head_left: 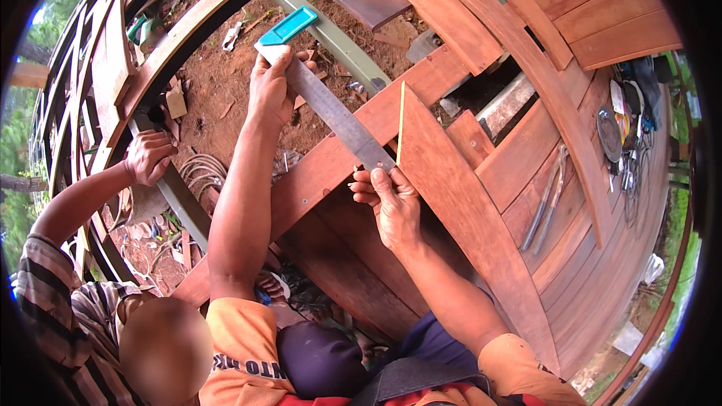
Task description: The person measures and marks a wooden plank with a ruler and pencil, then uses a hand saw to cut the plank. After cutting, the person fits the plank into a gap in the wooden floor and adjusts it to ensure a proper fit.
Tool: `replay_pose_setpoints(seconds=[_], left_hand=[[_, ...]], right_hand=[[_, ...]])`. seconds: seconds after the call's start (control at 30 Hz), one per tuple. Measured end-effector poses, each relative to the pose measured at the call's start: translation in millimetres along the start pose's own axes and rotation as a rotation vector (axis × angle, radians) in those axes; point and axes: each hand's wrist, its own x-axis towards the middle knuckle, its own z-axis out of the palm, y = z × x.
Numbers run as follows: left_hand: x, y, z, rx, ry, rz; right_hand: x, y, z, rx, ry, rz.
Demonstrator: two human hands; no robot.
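Observation:
My left hand (274, 89) is closed around a try square (331, 109) where its steel blade meets the teal handle. The blade slants down to the right, across a reddish wooden plank (331, 159). At the blade's far end, my right hand (392, 203) pinches the tip with thumb and fingers. Whether those fingers also hold something small, I cannot make out. Just right of the blade tip lies a long reddish board (481, 233), its angled end showing a pale yellow edge.
A co-worker's hand (150, 156) rests by a green metal beam (188, 203) at left. Coiled cable (203, 174) lies on bare soil. Long-handled pincers (545, 199) lie on the decking at right, with assorted tools beyond. A gap between boards shows a pale beam (508, 105).

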Motion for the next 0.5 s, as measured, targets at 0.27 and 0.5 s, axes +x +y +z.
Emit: replay_pose_setpoints(seconds=[0.27,0.5], left_hand=[[-10.6,4.9,14.6,0.025,0.012,-0.06],[-15.0,1.3,11.9,-0.026,-0.019,-0.09]], right_hand=[[-2.3,0.3,-1.7,-0.002,0.033,-0.011],[-5.2,0.5,-11.7,-0.141,0.043,-0.015]])
